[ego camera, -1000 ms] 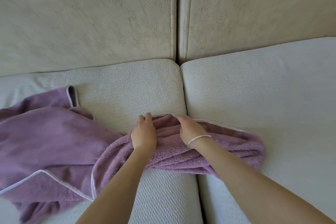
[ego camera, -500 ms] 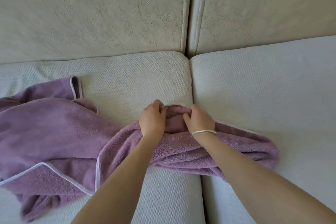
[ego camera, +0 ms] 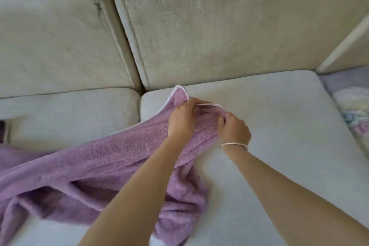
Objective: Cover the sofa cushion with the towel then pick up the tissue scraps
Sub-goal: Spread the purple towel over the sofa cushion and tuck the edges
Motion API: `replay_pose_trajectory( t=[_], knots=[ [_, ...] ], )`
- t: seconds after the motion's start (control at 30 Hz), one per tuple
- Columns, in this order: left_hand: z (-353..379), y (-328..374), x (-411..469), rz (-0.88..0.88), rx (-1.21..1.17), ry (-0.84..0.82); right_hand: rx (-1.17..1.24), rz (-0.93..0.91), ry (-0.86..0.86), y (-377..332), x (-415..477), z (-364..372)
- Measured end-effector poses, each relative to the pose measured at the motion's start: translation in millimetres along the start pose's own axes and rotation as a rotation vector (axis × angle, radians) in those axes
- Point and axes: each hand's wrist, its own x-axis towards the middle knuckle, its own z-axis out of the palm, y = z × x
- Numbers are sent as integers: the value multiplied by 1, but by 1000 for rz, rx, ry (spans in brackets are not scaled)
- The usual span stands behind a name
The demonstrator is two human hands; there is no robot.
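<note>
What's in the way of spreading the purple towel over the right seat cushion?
Nothing visible. Both the left hand and the right hand already grip the white-trimmed edge of the fluffy purple towel, and the pale woven right seat cushion beyond them lies bare. A bundle of mixed fabric sits past its far right edge.
</note>
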Motion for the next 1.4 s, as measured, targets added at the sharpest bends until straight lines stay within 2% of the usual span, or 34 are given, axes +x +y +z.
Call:
replay_pose_trajectory(
  t=[0.2, 0.3, 0.4, 0.47, 0.6, 0.73, 0.83, 1.0, 1.07, 1.2, 1.3, 1.4],
  knots=[
    [70, 73, 40, 21, 55, -133, -77, -26, -20, 62, 61, -44],
    [94, 86, 50, 4, 93, -178, -138, 27, -142, 90, 82, -49],
    [105, 78, 43, -60, 254, -239, -188, 103, -274, 109, 92, -46],
    [100, 60, 38, -121, 328, -200, -223, 18, -270, 110, 96, -40],
    [73, 21, 33, -292, 360, -59, -185, -280, -269, 82, 103, -20],
    [54, -16, 31, -347, 522, -141, -207, -549, -407, 41, 107, 12],
    [48, -41, 34, -347, 568, -148, -271, -631, -461, 22, 112, 33],
    [40, -68, 51, -328, 570, -60, -331, -729, -422, -2, 120, 65],
    [37, -75, 53, -309, 575, -69, -343, -688, -411, -6, 126, 73],
    [38, -76, 50, -223, 667, 28, -235, -580, -304, -2, 128, 78],
    [45, -62, 55, -229, 589, 83, -229, -575, -207, 13, 127, 73],
    [58, -34, 75, -189, 507, 106, -242, -495, -134, 34, 143, 55]
  ],
)
